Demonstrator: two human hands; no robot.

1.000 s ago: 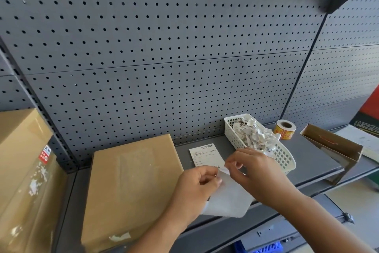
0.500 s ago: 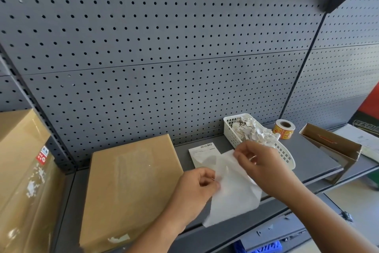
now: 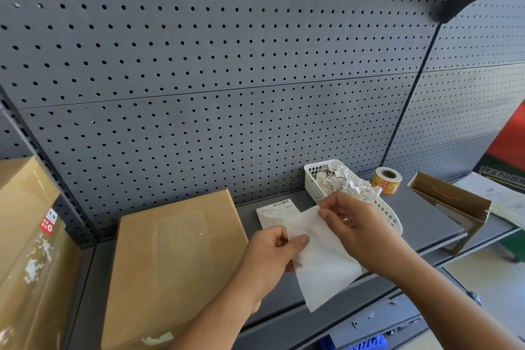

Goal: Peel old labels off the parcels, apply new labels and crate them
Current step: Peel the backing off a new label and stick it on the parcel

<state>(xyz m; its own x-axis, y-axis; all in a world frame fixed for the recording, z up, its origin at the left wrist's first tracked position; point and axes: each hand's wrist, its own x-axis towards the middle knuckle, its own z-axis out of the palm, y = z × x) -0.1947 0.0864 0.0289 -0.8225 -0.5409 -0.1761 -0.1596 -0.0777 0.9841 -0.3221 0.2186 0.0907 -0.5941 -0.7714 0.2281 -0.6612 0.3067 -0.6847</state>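
While the left hand (image 3: 270, 253) and right hand (image 3: 358, 232) pinch a white sheet (image 3: 326, 273), the lower-left flat parcel (image 3: 176, 250) looks stripped, not relabelled or crated.

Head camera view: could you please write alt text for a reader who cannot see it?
The left hand and right hand pinch a white paper sheet over a grey shelf's front edge. On the shelf lie a flat cardboard parcel, a barcoded label, a white basket of paper scraps and a sticker roll.
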